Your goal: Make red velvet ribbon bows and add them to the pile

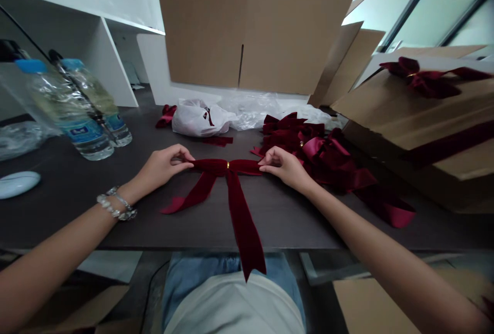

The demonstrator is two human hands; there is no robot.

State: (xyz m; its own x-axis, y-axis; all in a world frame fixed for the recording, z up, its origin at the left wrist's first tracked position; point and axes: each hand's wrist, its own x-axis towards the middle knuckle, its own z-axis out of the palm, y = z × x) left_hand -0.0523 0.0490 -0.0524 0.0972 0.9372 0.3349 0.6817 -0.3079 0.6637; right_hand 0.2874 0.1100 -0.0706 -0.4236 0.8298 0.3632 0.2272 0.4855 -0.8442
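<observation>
Right, here we are at the dark surface (293, 221), with a burgundy velvet bow (227, 179) laid flat at the center of the frame, just in front of the person. Its gold center band (227, 165) faces up, and its two long tails run down toward the near edge, one angled to the lower left and the other hanging past the edge.

Both hands are on it now! The left hand (164, 165) has the left loop at its outer end, its fingers (181, 158) curled and pinching the velvet. The right hand (281, 167) mirrors that on the right loop, its fingers (268, 160) pinched closed on the tip. A beaded bracelet (116, 204) circles the left wrist.

Just beyond the right hand sits a heap of matching bows (301, 143), spilling across the surface. Toward the top center, a white plastic bag (196, 120) holds something, though what's inside is hard to tell; a dark red ribbon shows against it. At upper left stand two plastic water bottles (65, 112) (96, 102) with blue caps, with liquid inside. Over at the right, a cardboard box (405, 118) has another bow (424, 76) on top, and its contents are out of sight.
</observation>
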